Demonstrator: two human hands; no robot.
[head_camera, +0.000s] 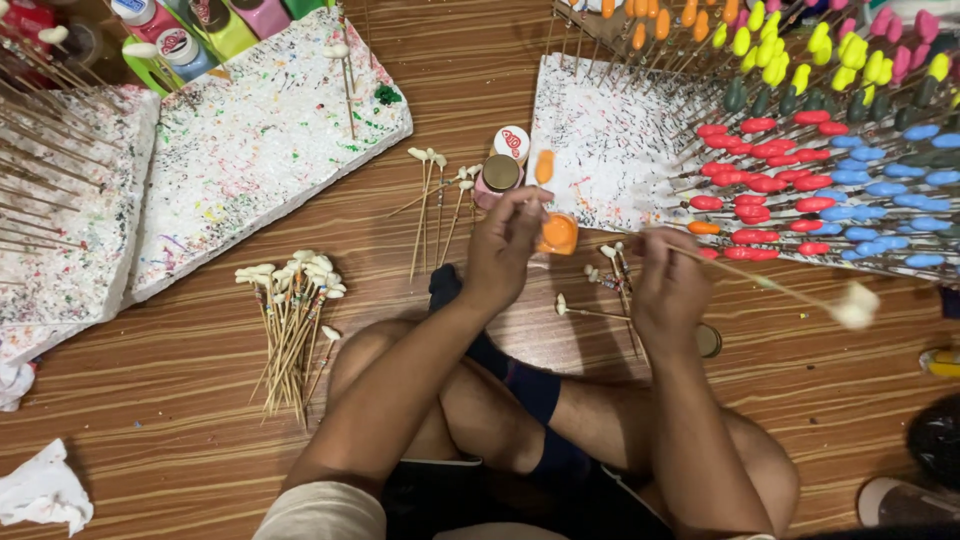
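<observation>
Fingers (520, 215) hide orange jar (557, 235); stick (760, 280) blurred

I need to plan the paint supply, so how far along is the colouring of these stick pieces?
Done: many red, blue, green, yellow, orange and pink painted pieces on sticks stand in the white foam board. In hand: the left hand is at a small orange paint pot, and the right hand holds a thin wooden stick with an unpainted white tip. Left: a bundle of unpainted white-tipped sticks lies on the wooden floor.
</observation>
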